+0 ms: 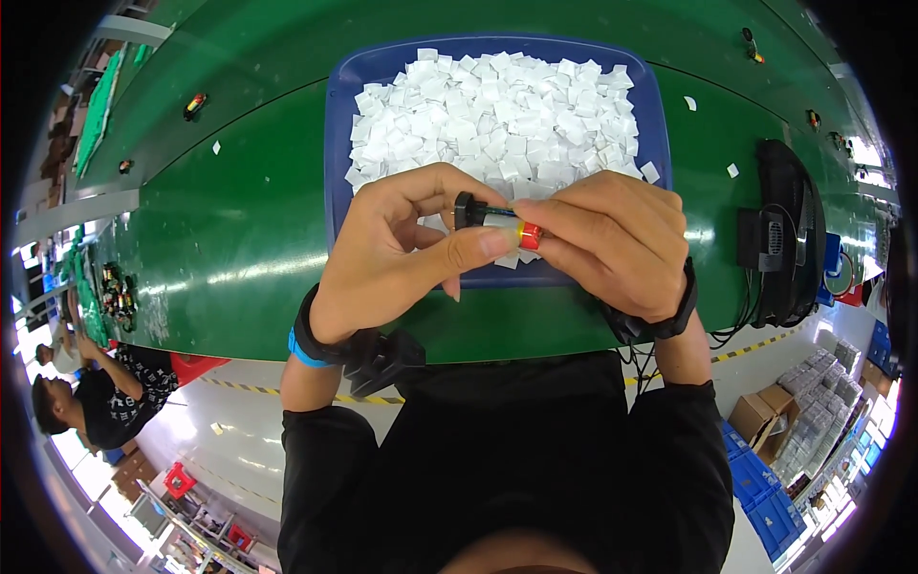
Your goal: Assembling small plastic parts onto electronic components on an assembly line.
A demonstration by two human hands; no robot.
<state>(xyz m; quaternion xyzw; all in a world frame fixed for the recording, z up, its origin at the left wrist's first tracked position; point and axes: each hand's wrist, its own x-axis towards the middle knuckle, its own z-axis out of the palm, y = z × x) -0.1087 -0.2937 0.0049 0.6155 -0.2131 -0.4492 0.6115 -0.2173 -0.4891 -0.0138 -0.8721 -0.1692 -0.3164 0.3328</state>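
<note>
Between my hands is a small cylinder-shaped part [497, 221] with a black flanged cap at its left end, a grey-white middle and a red and yellow right end; its exact kind I cannot make out. My left hand [397, 251] grips it, with the thumb along the grey middle. Fingers of my right hand [617, 234] pinch it near the red end. Both hands are over the near rim of a blue tray [336, 153], which is heaped with small white square pieces [497, 110].
The tray rests on a green work table [229, 220]. Similar small parts [194, 105] lie farther off, and several are clustered at the left [118, 295]. A black bag [789, 230] with cables lies at the right. Another person [105, 392] sits at the left.
</note>
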